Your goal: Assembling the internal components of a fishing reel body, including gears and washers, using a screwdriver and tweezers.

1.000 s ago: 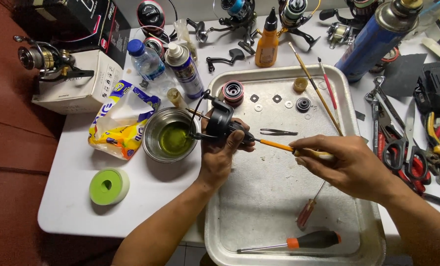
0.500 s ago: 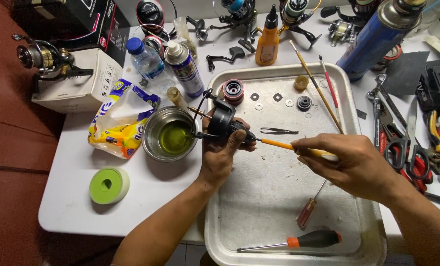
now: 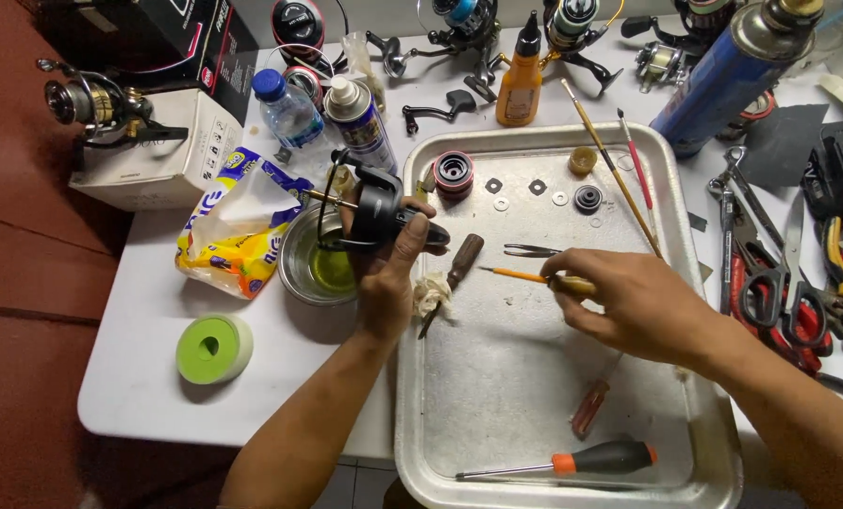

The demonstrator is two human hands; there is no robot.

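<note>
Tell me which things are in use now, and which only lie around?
In use: black reel body in left hand; orange-handled brush in right hand; steel bowl.
Lying about: green tape roll, orange screwdriver, blue canister, scissors.

Black reel body (image 3: 376, 209) tilted above steel bowl (image 3: 299, 273)

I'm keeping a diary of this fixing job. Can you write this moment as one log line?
left hand: holds black reel body over steel bowl | right hand: holds orange-handled tool | under hands: metal tray

Green tape roll (image 3: 213, 347) w/ snack bag (image 3: 236, 240); orange-handled screwdriver (image 3: 572, 463) in tray (image 3: 497, 405).
</note>
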